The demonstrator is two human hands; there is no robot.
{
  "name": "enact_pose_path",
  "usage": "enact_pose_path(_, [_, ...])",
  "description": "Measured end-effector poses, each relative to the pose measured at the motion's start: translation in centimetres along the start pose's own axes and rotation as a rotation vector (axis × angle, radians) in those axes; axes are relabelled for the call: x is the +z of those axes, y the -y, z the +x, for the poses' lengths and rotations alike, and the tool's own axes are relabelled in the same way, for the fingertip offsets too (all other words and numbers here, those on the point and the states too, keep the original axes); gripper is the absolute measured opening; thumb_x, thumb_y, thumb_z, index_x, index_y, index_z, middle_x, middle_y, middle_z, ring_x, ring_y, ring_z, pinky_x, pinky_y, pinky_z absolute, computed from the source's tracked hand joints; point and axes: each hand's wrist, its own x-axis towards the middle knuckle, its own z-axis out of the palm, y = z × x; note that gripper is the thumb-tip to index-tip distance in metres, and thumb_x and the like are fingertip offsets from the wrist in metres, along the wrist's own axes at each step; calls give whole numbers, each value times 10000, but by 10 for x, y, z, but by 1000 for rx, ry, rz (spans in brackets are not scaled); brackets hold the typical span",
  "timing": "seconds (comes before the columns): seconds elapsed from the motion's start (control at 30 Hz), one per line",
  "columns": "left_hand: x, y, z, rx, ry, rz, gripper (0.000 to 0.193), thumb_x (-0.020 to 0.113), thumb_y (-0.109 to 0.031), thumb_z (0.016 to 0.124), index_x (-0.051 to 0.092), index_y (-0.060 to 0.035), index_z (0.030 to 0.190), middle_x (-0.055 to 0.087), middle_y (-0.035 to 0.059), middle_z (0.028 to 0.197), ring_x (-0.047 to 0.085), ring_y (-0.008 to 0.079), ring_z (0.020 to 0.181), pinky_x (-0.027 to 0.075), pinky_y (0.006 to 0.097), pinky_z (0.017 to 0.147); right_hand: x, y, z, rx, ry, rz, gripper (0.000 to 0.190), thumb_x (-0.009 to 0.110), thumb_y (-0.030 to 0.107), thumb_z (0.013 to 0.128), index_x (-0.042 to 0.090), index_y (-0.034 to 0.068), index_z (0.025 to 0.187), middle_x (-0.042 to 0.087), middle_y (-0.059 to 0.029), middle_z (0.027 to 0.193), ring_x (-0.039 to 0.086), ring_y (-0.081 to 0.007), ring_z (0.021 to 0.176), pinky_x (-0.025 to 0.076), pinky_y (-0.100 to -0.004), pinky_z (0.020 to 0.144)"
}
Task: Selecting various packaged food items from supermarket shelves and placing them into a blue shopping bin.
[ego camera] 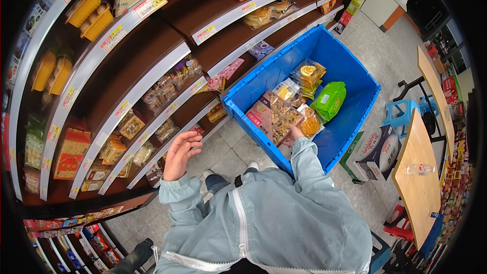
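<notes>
My right hand (293, 134) reaches into a blue plastic crate (262, 131) and holds the near edge of a box of nut pastries (282, 116) with a clear window. Around that box in the crate lie a green plastic package (330, 101), a packaged yellow-and-white cake (308, 71), a white packet (286, 90) and a clear bag of orange-brown baked food (310, 121). My left hand (182, 154) is raised left of the crate, in front of the lower shelves, its fingers apart and holding nothing.
Curved-looking store shelves (133, 110) with packaged breads and snacks run along the left. Cartons (373, 152) stand on the tiled floor right of the crate, near a blue stool (399, 114) and a wooden table (418, 182) bearing a plastic bottle (420, 169). Another person's leg (133, 257) shows at lower left.
</notes>
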Motion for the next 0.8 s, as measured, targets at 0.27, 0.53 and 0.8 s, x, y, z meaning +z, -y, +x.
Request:
enact_pose_path(0.27, [11,0,6,-5,60,16,286,402,-119,765,408,-4,1027,482,100,977,476,152,857,385,261,718,-23,14,7,-129,-34,-543,411,495,245,655,433,20,993,513,-148,902,517,-273,773,396,-361,724])
enact_pose_path(0.53, [-5,-2,-16,30,2,38,282,410,-139,769,414,-14,1022,485,87,970,473,139,851,384,253,717,-12,35,-22,-691,141,-1289,329,495,270,678,510,-6,857,560,-117,716,541,-183,683,423,-277,608])
enact_pose_path(0.8, [-33,-17,-33,54,77,125,268,418,-187,786,428,-50,1017,487,53,961,463,119,864,370,240,730,22,26,-104,-544,-130,-1699,428,469,362,685,523,-22,866,557,-176,779,536,-272,753,412,-331,665])
